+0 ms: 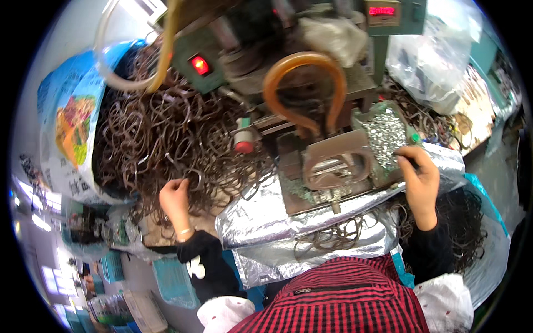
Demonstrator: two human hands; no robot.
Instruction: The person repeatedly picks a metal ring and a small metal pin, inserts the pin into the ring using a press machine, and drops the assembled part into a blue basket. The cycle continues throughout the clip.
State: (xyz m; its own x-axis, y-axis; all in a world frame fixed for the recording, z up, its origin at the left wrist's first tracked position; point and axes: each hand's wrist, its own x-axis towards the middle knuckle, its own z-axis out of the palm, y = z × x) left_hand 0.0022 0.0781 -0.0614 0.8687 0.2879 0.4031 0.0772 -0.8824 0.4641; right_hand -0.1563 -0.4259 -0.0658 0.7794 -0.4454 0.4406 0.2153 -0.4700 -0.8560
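Note:
My left hand (175, 200) is closed at the near edge of a big heap of thin, curved brown strips (161, 127). Its fingertips are pressed together, and whatever they hold cannot be made out. On the right, my right hand (421, 178) pinches with thumb and forefinger at the edge of a tray (362, 117) of small shiny silver pieces (384, 136); anything between those fingertips is too small to tell. Between my hands stands a metal fixture (337, 166) with an oval frame, below a looped orange-brown tube (304, 58). Neither hand touches the fixture.
A green machine (214, 77) with a lit red switch (199, 65) rises behind the fixture. A red push button (243, 147) sits left of it. Silver foil (261, 222) covers the near edge, with several strips (341, 233) on it. Bags flank the bench.

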